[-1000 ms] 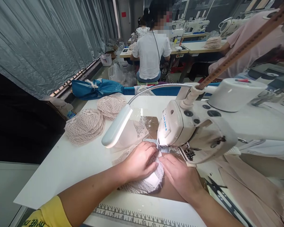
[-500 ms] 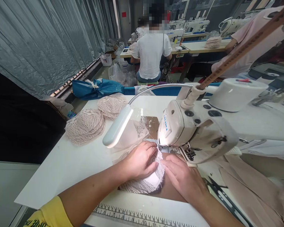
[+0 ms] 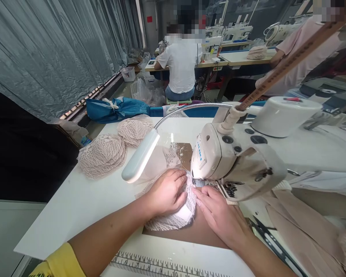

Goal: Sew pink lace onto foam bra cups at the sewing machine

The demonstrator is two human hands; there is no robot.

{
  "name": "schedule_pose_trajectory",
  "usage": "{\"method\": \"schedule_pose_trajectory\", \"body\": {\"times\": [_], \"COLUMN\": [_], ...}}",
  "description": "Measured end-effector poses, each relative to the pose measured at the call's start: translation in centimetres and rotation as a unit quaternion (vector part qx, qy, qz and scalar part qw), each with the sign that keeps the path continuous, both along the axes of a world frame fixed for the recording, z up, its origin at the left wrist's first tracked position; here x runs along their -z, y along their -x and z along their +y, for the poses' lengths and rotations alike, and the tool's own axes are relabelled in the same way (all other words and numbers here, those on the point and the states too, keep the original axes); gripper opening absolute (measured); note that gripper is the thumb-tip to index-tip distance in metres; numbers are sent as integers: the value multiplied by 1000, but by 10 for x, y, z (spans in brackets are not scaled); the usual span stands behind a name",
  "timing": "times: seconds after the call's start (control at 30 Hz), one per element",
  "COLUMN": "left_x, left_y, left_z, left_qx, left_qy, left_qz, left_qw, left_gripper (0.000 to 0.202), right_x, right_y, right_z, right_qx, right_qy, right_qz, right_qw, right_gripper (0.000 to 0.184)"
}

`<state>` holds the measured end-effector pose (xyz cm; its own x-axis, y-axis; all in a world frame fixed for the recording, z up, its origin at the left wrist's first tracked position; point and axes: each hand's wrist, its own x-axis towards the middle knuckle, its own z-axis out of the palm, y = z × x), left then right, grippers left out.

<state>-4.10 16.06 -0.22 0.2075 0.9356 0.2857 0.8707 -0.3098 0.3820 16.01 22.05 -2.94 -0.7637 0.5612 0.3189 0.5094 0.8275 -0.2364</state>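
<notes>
A pale lace piece point(image 3: 173, 219) lies on the white table point(image 3: 83, 200) in front of the sewing machine point(image 3: 236, 161), its far edge under the needle area. My left hand point(image 3: 165, 192) rests on top of the lace, fingers curled and pressing it down. My right hand point(image 3: 219, 213) pinches the lace edge just below the presser foot, fingers together. A white gooseneck lamp point(image 3: 140, 156) hangs over the lace to the left of the machine head.
Two stacks of pink lace cups point(image 3: 102, 154) sit at the table's far left. A ruler strip point(image 3: 161, 265) runs along the front edge. Beige fabric point(image 3: 308, 227) and black scissors point(image 3: 272, 238) lie right. Other people point(image 3: 181, 65) sit at machines beyond.
Both hands and the lace have shifted slightly away from me, toward the needle. The view has tipped a little.
</notes>
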Motion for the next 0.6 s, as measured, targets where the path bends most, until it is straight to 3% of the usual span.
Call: {"method": "schedule_pose_trajectory", "body": {"times": [0.1, 0.27, 0.43, 0.6], "left_x": [0, -2, -1, 0], "left_y": [3, 3, 2, 3], "left_z": [1, -2, -5, -5], "left_qx": [13, 86, 146, 153], "left_qy": [-26, -57, -34, -24], "left_qz": [23, 64, 68, 49], "left_qw": [999, 993, 986, 987], "left_gripper": [33, 26, 32, 33], "right_x": [1, -2, -5, -1], "right_y": [-1, -3, -2, -4], "right_z": [0, 2, 3, 1], "right_qx": [-3, -11, 5, -24], "right_qy": [-12, -52, -47, -38], "right_qz": [-2, 19, 58, 13], "right_qw": [1000, 998, 997, 999], "right_gripper": [38, 39, 35, 40]}}
